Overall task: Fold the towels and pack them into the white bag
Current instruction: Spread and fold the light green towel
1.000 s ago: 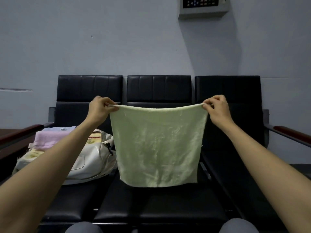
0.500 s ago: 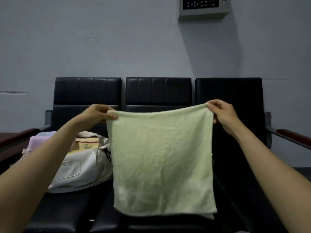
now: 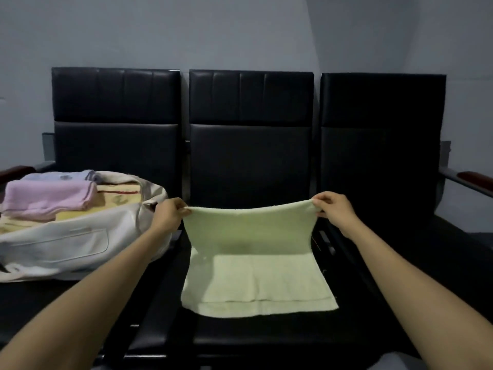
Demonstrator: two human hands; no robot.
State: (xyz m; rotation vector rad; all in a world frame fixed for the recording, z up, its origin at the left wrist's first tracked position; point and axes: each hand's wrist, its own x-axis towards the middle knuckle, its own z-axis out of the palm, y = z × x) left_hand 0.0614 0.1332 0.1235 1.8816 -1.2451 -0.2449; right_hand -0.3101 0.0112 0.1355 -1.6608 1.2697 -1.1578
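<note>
Hands pinch the top corners of a pale green terry towel (image 3: 250, 252), left hand (image 3: 168, 213) and right hand (image 3: 334, 209) apart; its lower half lies flat on the black padded seat (image 3: 253, 337) below them, the white bag (image 3: 69, 244) beside the left hand

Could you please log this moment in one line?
left hand: pinches green towel; right hand: pinches green towel; green towel: lower half on seat

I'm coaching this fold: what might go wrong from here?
1. The left hand and right hand pinch only the top corners of the towel; its edge sags between them, so the fold may land crooked.
2. The bag is already heaped, pink towel on top; another might slide off.
</note>
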